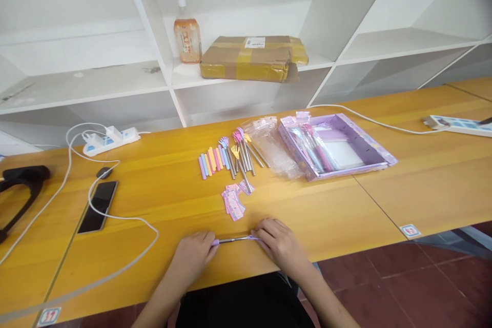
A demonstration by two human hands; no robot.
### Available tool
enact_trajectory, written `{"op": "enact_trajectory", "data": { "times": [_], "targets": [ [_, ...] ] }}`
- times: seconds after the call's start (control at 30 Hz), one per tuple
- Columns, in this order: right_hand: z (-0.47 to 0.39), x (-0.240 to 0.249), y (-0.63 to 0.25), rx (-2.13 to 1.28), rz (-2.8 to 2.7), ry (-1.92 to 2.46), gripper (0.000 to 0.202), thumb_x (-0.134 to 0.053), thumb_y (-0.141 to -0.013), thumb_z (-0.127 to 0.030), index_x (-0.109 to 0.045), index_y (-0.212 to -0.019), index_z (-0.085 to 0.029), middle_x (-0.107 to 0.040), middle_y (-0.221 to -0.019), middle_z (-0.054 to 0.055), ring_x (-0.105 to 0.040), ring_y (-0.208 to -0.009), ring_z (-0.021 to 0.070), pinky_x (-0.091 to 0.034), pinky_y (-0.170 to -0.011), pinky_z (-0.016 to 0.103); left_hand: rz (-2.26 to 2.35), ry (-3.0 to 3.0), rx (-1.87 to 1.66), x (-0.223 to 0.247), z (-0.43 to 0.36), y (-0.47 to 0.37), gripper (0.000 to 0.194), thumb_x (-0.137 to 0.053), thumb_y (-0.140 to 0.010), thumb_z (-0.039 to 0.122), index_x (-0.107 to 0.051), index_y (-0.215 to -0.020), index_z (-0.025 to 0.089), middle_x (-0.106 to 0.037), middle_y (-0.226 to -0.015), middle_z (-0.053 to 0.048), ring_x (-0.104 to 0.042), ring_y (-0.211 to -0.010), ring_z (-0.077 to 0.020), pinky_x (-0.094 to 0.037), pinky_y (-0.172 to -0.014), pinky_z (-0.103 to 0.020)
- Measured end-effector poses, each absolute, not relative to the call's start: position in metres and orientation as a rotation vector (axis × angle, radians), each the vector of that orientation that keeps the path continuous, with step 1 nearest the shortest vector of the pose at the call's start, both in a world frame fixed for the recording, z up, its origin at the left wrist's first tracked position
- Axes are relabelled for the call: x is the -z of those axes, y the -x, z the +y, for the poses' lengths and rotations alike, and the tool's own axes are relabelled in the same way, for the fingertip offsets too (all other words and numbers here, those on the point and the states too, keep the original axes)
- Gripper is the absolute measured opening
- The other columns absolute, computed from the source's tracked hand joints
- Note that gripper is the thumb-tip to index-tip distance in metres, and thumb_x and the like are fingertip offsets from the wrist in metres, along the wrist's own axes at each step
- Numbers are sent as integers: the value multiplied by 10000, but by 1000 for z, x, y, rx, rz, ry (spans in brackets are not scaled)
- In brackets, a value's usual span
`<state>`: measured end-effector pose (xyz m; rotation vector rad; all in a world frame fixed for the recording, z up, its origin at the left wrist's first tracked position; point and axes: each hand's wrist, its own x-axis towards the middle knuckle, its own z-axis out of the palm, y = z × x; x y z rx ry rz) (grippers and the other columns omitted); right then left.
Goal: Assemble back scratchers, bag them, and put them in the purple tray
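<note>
A back scratcher [233, 239] with a metal rod lies level between my hands, near the table's front edge. My left hand [195, 254] is closed around its purple handle end, most of which is hidden. My right hand [279, 243] pinches the purple head end, largely covered by the fingers. Beyond them lies a small pile of pink printed cards [232, 202]. Farther back are several metal rods with coloured hand-shaped heads [246, 156], beside a row of pastel handle sleeves [212, 160]. Clear plastic bags [269, 146] lie to their right.
A purple display box [374, 151] holds several bagged back scratchers at the right. On the left are a phone [99, 207], a loose white cable [149, 225] and a power strip [111, 142]. A taped carton [246, 59] and a bottle [187, 38] stand on the shelf behind.
</note>
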<state>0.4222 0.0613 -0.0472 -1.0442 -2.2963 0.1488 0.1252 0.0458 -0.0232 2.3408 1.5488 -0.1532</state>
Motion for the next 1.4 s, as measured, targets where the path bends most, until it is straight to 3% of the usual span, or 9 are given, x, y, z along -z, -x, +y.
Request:
{"op": "enact_trajectory", "data": {
  "times": [0.27, 0.43, 0.57, 0.8, 1.4],
  "targets": [
    [59, 50, -489, 16, -2216, 1169, 102, -636, -1054, -131, -712, -1038, -196, -714, -916, 55, -661, -884, 205, -446, -818, 357, 1674, -2507, 71, 29, 45, -68, 197, -580, -1035, 234, -708, -886, 220, -769, -833, -52, -746, -792, -231, -492, -716, -297],
    [63, 53, -562, 219, -2188, 1249, 144, -695, -1013, -114, -713, -1110, -219, -757, -996, 55, -704, -976, 219, -488, -863, 356, 1908, -2519, 27, 34, 37, 9, 307, -511, -1063, 326, -753, -893, 245, -766, -753, -50, -723, -684, -225, -467, -641, -290],
    [64, 65, -615, 369, -2135, 1335, 101, -728, -999, -154, -721, -1075, -220, -772, -972, 46, -713, -937, 224, -502, -821, 353, 1886, -2426, 34, 28, 30, 53, 385, -440, -1072, 386, -771, -923, 257, -807, -880, -62, -745, -787, -235, -503, -719, -307],
    [71, 88, -628, 247, -1944, 1470, 64, -686, -1027, -252, -749, -1038, -246, -768, -977, 49, -728, -897, 226, -574, -839, 369, 2001, -2212, 255, 22, 37, 30, 413, -424, -1061, 387, -782, -927, 232, -804, -903, -102, -736, -870, -261, -496, -803, -337],
    [77, 88, -615, 210, -1832, 1541, 127, -672, -1034, -299, -781, -1012, -238, -797, -984, 62, -739, -872, 252, -597, -824, 416, 2011, -2187, 424, 28, 33, 12, 325, -468, -1045, 332, -776, -993, 243, -830, -963, -89, -773, -878, -273, -471, -747, -320]
  ]
}}
